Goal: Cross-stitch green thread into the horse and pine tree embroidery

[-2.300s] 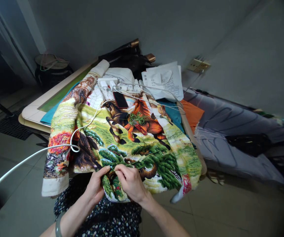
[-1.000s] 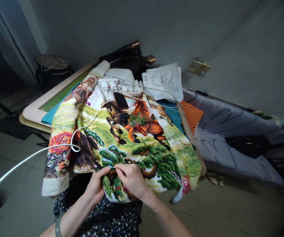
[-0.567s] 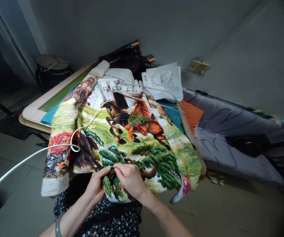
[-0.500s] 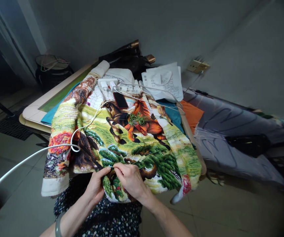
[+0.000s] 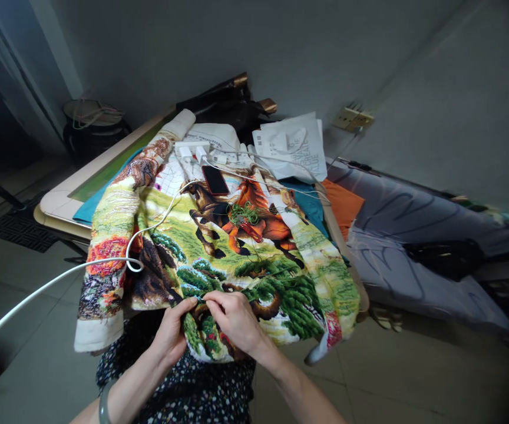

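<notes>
Apparently mid-stitch, we judge: the embroidered cloth (image 5: pixel 223 247) drapes over the table (image 5: pixel 53 203), our left hand (image 5: pixel 172 330) gripping its near edge, our right hand (image 5: pixel 237 321) just beside, fingertips pinched together on something too small to tell. Green thread (image 5: pixel 244 213) lies tangled mid-cloth, so the next pull calls for a steady edge and light, snag-free draw.

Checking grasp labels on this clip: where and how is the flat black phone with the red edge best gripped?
Probably by the long edges of the black, red-edged phone, close to its near end, coming from above on the person's side. It lies flat, screen up, on the embroidered horse cloth, leaving thin sides to pinch, and white plugs sit beyond its far end.
</notes>
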Demonstrator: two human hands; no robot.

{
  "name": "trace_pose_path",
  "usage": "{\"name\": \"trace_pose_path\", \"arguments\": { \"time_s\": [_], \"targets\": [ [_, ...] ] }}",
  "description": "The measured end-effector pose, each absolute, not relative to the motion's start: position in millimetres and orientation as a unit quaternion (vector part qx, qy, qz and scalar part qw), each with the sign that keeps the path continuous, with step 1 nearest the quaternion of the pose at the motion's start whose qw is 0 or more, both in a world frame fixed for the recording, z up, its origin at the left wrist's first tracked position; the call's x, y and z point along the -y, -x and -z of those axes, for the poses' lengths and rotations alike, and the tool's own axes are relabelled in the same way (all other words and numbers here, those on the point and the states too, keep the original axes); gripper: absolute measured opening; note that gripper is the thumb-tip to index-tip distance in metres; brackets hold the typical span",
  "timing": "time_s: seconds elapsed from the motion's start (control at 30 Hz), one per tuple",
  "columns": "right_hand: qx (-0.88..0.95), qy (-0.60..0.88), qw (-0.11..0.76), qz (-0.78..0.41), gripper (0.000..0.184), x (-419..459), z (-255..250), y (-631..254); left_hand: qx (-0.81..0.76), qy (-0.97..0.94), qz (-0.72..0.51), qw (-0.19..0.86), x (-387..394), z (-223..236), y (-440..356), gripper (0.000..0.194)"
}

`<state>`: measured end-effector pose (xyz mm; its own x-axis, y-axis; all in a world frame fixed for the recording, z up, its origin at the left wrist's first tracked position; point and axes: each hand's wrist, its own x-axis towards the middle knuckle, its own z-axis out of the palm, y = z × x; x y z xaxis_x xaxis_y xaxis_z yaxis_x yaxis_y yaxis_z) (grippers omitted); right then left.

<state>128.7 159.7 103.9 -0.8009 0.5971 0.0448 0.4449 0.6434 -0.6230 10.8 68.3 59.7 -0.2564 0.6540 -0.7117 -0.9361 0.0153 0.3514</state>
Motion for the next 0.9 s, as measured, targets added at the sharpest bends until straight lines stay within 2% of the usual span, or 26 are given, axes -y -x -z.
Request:
{"name": "trace_pose_path", "arguments": {
  "time_s": [0.27,0.57,0.9],
  "targets": [
    [0.907,0.28,0.118,-0.292,0.024,-161,-106,-128,-0.403,0.18,-0.689,0.576,-69,-62,-12,0.012],
    [0.933,0.287,0.11,-0.19,0.019,-153,-102,-124,-0.41,0.166,-0.695,0.567,-66,-58,-14,0.016],
    [0.918,0.313,0.122,-0.209,0.019,-149,-97,-123,-0.413,0.161,-0.691,0.571,-66,-57,-13,0.018]
  ]
}}
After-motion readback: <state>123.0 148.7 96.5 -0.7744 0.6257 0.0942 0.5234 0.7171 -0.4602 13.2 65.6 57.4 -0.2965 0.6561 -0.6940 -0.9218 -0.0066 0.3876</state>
